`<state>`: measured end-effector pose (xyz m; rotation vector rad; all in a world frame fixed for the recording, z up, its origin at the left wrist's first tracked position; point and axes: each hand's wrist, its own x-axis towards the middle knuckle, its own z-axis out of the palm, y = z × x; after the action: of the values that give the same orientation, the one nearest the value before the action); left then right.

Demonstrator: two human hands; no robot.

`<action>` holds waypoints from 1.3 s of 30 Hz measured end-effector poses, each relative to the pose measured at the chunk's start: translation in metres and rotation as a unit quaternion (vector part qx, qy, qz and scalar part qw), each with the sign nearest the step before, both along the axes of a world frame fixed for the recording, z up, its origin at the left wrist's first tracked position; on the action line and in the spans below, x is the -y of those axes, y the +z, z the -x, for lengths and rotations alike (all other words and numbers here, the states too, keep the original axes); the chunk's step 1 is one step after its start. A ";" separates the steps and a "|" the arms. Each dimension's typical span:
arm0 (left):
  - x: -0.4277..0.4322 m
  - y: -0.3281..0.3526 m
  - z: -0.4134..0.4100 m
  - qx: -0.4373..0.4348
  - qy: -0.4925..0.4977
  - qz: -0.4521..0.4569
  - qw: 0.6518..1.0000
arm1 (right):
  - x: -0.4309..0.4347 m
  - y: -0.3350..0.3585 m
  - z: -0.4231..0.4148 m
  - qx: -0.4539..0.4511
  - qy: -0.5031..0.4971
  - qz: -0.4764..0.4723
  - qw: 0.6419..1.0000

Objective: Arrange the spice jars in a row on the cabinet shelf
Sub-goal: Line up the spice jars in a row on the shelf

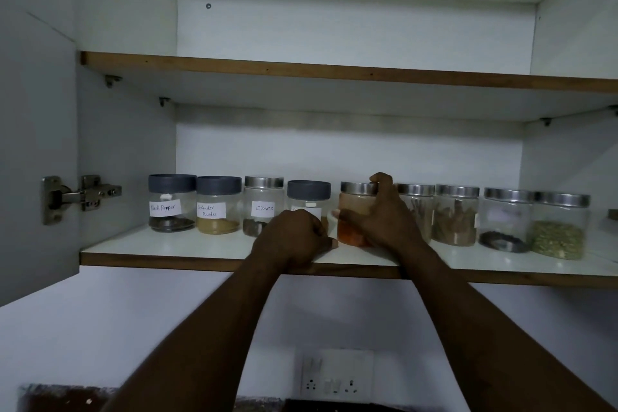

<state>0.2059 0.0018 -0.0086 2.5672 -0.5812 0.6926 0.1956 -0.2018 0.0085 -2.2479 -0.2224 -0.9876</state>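
A: Labels, left to right?

B: Handwritten white slips. The pepper jar [172, 202] reads "Black Pepper"; grey lid, dark grains at the bottom. The coriander jar [218, 206] reads "Coriander Powder"; grey lid, tan powder. The cloves jar [263, 201] reads "Cloves"; steel lid.

A: The fourth?

B: The grey-lidded jar [308, 192] carries a slip, but the left hand [291, 239] covers most of it. Unreadable.

A: Hands?

B: Left hand: fingers curled, knuckles up, resting on the lower shelf [167, 249] right in front of that jar. I cannot tell whether it grips the jar or only lies against it. The right hand [381, 217] grips the orange jar [354, 201], thumb across the front and fingers hooked over the steel lid. That jar stands upright on the shelf, just right of the grey-lidded one.

A: Rest of the row?

B: Four more steel-lidded jars on the right: stick jar [419, 207], bark jar [455, 217], dark seed jar [506, 221], green seed jar [560, 227]. The dark seed jar has a faint slip, too blurred to read. All nine stand in one line, set back from the front edge.

A: Surface, room?

B: White board with a brown front edge; the upper shelf [301, 72] is the same make. The cabinet door [33, 144] is open at left on a metal hinge [80, 197]. There is a white wall below, with a socket plate [334, 375]. Dim light.
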 end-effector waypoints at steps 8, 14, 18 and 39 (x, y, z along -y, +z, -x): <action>0.000 0.000 0.002 0.000 -0.002 0.008 1.000 | 0.005 0.003 -0.005 -0.072 0.063 -0.058 0.994; 0.000 0.002 0.002 0.008 0.001 -0.001 1.000 | 0.003 0.000 -0.004 -0.087 0.033 -0.014 0.996; 0.000 0.000 0.000 0.009 -0.002 0.001 1.000 | 0.005 -0.001 -0.006 -0.108 0.036 -0.018 0.993; 0.002 0.008 0.013 -0.013 -0.070 -0.044 0.996 | 0.055 -0.019 0.050 -0.041 -0.141 0.038 0.988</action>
<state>0.1930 0.0000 -0.0008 2.5807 -0.7920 0.5978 0.1460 -0.2564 -0.0106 -2.4300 0.1008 -1.0416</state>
